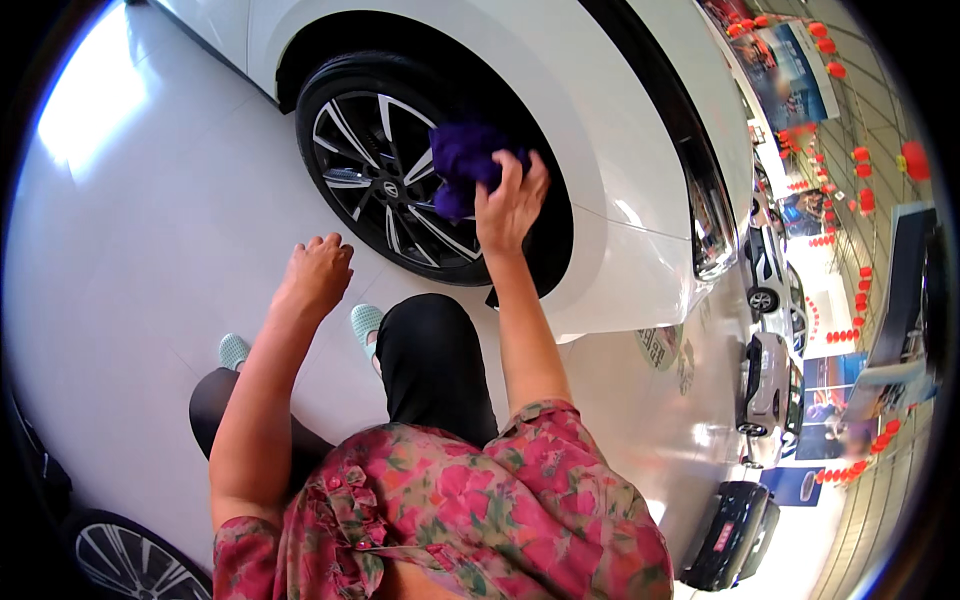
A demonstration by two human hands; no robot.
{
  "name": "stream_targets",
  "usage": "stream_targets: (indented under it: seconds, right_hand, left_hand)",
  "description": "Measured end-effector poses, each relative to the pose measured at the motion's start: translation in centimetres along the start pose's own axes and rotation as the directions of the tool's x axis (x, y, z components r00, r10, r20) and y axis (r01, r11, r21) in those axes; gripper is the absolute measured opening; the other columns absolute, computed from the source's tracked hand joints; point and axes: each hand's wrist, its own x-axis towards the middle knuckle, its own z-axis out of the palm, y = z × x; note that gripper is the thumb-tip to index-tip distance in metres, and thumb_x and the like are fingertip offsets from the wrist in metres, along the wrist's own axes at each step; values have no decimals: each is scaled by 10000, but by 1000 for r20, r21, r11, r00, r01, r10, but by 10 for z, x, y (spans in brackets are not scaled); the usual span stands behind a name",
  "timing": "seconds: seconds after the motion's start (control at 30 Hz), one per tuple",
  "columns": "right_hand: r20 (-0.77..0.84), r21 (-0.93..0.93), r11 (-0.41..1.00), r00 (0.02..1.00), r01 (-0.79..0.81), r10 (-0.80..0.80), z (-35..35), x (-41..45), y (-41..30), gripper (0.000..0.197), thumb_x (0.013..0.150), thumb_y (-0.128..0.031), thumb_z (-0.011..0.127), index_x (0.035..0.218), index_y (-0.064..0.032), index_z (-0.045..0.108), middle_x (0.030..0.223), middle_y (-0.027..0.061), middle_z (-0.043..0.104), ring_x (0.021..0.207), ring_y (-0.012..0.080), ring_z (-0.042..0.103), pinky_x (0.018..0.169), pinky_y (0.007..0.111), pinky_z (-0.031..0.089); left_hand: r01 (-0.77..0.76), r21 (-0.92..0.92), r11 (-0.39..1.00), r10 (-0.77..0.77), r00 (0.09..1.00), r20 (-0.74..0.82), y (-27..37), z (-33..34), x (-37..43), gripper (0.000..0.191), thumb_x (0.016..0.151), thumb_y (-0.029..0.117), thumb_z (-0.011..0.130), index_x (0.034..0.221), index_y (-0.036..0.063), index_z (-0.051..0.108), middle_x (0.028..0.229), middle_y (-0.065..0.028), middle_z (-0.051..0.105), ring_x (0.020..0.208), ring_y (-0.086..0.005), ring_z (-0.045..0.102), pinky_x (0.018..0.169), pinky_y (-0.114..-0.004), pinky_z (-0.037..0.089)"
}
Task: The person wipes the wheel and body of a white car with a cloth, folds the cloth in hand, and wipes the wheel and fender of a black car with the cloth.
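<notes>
Before me is the alloy wheel of a white car, its spokes two-tone black and silver, a maker's emblem at the hub. My right hand grips a crumpled purple cloth. The cloth lies over the wheel's right side, covering some spokes and part of the black tyre. Slight blur shows on the cloth and fingertips. To the left of the wheel, my left hand hangs above the floor, apart from the tyre. Its fingers are loosely curled, the palm is hidden, and nothing shows in it.
Pale glossy floor tiles lie left of the car. Another car's wheel stands behind me at lower left. At right are a dark car, several parked cars and red lanterns. My knee is close below the tyre.
</notes>
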Motion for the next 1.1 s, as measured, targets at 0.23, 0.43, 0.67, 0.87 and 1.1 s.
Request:
stream_targets:
  seconds: [0.23, 0.43, 0.67, 0.87, 1.1]
  right_hand:
    - [217, -140, 949, 926, -282, 308, -25, -154, 46, 543, 621, -66, 789, 1084, -147, 518, 1181, 213, 468, 1120, 414, 456, 952, 479, 395]
    - [344, 68, 910, 866, -409, 363, -20, -210, 44, 373, 689, -28, 611, 1051, -103, 557, 1096, 144, 520, 1114, 376, 473, 968, 460, 401]
    - [-56, 36, 995, 994, -93, 95, -29, -44, 21, 517, 660, -9, 672, 1150, -68, 520, 1219, 232, 463, 1163, 448, 427, 994, 507, 355]
    - [-135, -98, 995, 991, -32, 19, -7, -70, 63, 402, 723, -69, 639, 1103, -92, 510, 1162, 220, 485, 1122, 448, 460, 926, 522, 435]
    - [-176, 26, 955, 939, -296, 295, 4, -135, 70, 392, 737, -62, 631, 1102, -47, 488, 1145, 252, 449, 1076, 456, 449, 929, 512, 391]
  left_hand:
    - [-12, 10, 1000, 12, 1000, -29, -6, -10, -17, 228, 874, 198, 621, 1050, 53, 635, 1042, -117, 583, 1031, -288, 578, 874, -418, 476]
    - [20, 17, 1000, -20, 1000, -8, -13, -12, -23, 249, 865, 206, 631, 1055, 45, 630, 1059, -130, 582, 1023, -310, 583, 872, -429, 485]
    - [18, 17, 1000, -18, 1000, -11, -15, -11, -15, 270, 875, 203, 615, 1109, 69, 621, 1071, -126, 577, 1040, -297, 575, 877, -420, 483]
    - [57, 35, 998, -59, 997, 59, -10, -17, -11, 301, 886, 210, 607, 1154, 74, 605, 1080, -121, 572, 1068, -290, 559, 902, -412, 472]
    - [16, 42, 999, -15, 999, -41, -11, -11, -15, 218, 872, 198, 627, 1039, 59, 632, 1021, -102, 583, 1015, -272, 580, 847, -401, 481]
